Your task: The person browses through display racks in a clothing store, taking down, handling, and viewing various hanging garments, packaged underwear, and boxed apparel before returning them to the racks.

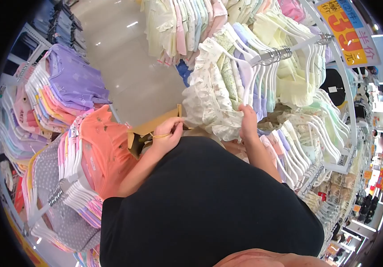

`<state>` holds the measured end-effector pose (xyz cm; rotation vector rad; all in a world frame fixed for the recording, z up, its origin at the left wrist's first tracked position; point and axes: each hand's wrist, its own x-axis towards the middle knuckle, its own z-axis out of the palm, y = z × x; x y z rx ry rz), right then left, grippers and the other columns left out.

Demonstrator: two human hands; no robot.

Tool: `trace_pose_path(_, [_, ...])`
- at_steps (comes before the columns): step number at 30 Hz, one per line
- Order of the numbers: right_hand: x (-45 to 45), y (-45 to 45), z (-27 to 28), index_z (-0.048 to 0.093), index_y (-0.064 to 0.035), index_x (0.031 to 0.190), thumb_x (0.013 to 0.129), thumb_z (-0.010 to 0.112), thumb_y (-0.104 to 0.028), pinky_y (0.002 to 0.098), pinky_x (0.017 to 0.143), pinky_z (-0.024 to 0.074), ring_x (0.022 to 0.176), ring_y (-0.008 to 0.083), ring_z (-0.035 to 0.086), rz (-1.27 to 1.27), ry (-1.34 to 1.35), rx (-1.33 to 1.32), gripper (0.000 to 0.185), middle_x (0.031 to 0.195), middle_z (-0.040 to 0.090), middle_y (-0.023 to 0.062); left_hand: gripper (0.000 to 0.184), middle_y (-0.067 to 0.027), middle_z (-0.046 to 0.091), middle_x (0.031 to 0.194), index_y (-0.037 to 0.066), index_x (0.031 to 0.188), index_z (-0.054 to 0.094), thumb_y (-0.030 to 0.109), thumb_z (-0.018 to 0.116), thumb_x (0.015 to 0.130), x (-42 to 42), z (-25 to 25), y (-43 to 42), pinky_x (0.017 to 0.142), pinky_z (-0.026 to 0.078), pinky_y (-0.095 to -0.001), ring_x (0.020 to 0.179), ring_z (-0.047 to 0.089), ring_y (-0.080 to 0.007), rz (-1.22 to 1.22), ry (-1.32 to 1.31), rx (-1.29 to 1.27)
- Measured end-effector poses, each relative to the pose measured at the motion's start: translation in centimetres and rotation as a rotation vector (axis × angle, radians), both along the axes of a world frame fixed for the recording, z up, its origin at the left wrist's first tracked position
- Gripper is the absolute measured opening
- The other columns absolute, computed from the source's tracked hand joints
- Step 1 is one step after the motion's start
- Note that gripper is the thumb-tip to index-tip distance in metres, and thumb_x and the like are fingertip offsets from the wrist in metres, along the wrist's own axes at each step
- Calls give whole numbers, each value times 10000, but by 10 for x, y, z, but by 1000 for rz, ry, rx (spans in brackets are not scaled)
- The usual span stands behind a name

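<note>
A white floral top point(209, 89) with ruffled edges hangs at the front of the rack before me. My left hand point(168, 134), with a yellow band at the wrist, is closed, its fingertips pinching the top's left edge. My right hand point(248, 121) grips the lower end of a white hanger point(246, 82) beside the same top, thumb upward. What its fingers press on behind is hidden. Green floral and lilac garments hang right behind the top.
A metal rail point(271, 55) carries several hangers on the right. On the left hang an orange top point(104, 151), a purple top point(73, 73) and a grey dotted garment point(58, 191). A cardboard box point(156, 123) sits below my left hand. A price sign point(348, 31) stands upper right.
</note>
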<state>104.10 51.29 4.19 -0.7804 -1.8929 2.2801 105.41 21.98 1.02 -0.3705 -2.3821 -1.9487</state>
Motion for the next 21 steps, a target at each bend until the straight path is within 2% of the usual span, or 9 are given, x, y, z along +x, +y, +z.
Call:
trace_pose_path(2, [4,-1,12,617,-43,900,902,607,-164,216,647,388,703,64,478,-52,14,24,121,793,575,-15,114,-76,615,733,14,956,647,37,618,848,-8,-8,-9,542,453,-258,585,569,-127,2,22,-62])
trace_pose_path(3, [3,-21,37,609,-44,876,925,611,-207,207,601,370,657,44,454,-61,57,100,170,762,565,-32,115,-80,615,732,16,955,647,37,618,846,-8,-7,-13,545,455,-262,587,573,-132,9,25,-96])
trace_pose_path(6, [13,-11,53,608,-43,849,931,612,-213,207,583,349,662,28,451,15,33,266,189,760,566,-43,101,-84,617,774,19,950,641,40,601,860,-18,-6,-23,554,457,-278,602,570,-141,47,22,20])
trace_pose_path(7, [17,0,51,617,-39,846,931,617,-231,201,577,329,666,14,432,23,13,209,209,751,561,-50,100,-82,614,780,19,951,640,38,600,861,-23,-9,-28,554,456,-272,603,568,-136,65,25,-2])
trace_pose_path(10, [24,8,57,628,-34,811,933,618,-249,201,566,315,646,13,402,72,-1,400,248,704,529,-68,98,-74,602,789,18,952,637,35,598,863,-28,-9,-34,550,451,-259,599,556,-125,115,12,-53])
trace_pose_path(13, [30,12,81,622,-26,768,933,621,-251,206,547,304,615,21,370,177,-88,760,279,660,479,-85,118,-60,559,764,25,964,632,42,616,849,-39,-9,-36,533,433,-256,561,510,-125,151,-3,-26])
trace_pose_path(16, [34,5,107,617,-17,735,929,627,-237,206,535,298,597,23,363,161,51,624,293,635,454,-90,162,-51,530,741,32,999,618,56,632,840,-48,-20,-36,522,425,-254,538,481,-129,134,90,-156])
trace_pose_path(17, [36,10,114,623,-20,771,927,627,-213,196,548,305,616,15,387,145,62,584,249,665,492,-84,364,-43,525,808,61,1148,575,122,695,809,-51,-24,-36,519,423,-259,527,460,-128,91,55,-199])
trace_pose_path(21, [36,9,173,609,-39,795,946,590,-183,183,572,317,636,9,421,109,209,548,210,708,532,-76,858,-89,505,1107,109,1409,330,245,804,707,-52,-4,-28,574,470,-295,555,517,-149,-1,-165,-244])
